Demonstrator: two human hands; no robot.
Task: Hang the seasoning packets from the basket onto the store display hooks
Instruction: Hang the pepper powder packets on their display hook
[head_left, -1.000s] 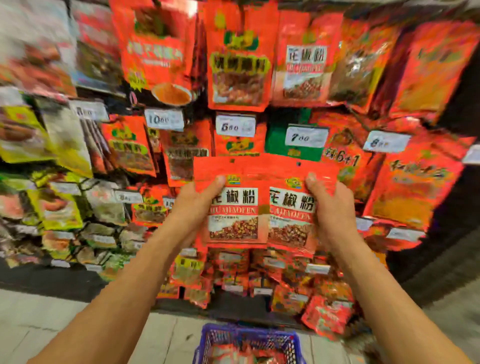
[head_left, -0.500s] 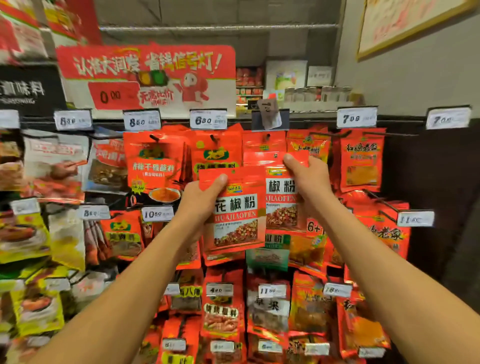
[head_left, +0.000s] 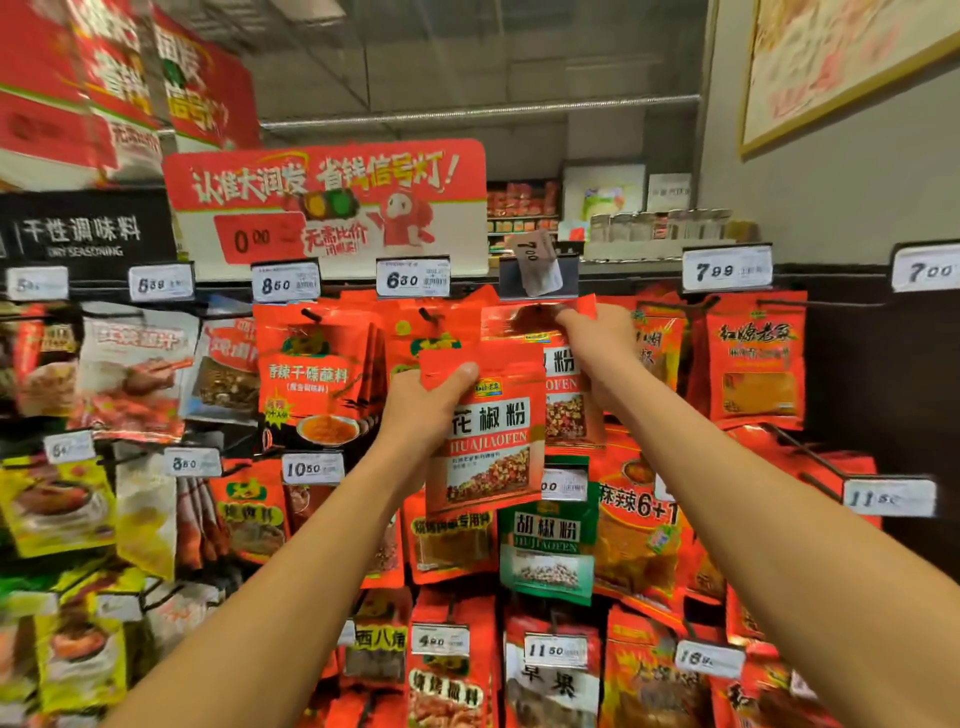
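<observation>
L hand pinches a red huajiao packet by its top-left corner, near the display. R hand, fingers curled, grips a 2nd packet top up at the far hook row, under a crooked price tag.

"HUAJIAOFEN" on red packet, "DRY SEASONING" on black sign, "799" on price tag

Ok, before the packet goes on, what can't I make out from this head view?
- Hook under the tilted 7.00 tag: hidden by the right hand and its packet's top edge; whether the hole is on yet cannot be told.
- Basket: out of frame below.
- Packets behind the left hand's HUAJIAOFEN packet: covered, count unknown.
- Far-left price tags: blurred.
</observation>
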